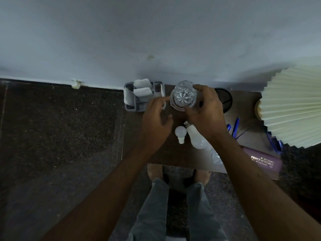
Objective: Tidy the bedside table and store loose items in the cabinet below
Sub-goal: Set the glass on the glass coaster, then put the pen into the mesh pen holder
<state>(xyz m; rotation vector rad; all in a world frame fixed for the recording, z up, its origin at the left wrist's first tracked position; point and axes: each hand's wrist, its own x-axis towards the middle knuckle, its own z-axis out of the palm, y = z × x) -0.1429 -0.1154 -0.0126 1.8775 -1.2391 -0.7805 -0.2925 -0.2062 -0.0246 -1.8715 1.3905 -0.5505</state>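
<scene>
A clear cut-glass tumbler [183, 94] stands at the back of the dark brown bedside table [166, 153]. My right hand [206, 110] grips it from the right, fingers curled round its side. My left hand [156, 117] hovers just left of the glass with relaxed fingers, its forefinger pointing at the glass's base. Two white light bulbs lie in front of the hands: a small bulb [180, 133] and a larger bulb [196, 138] partly under my right wrist. The cabinet below is hidden.
A grey organiser [129, 106] with folded papers sits at the table's back left. A black round holder [225, 100], blue pens [235, 126], a purple spectacle case [264, 161] and a pleated lampshade [291, 105] crowd the right. A clear wrapper [216, 156] lies near the front edge.
</scene>
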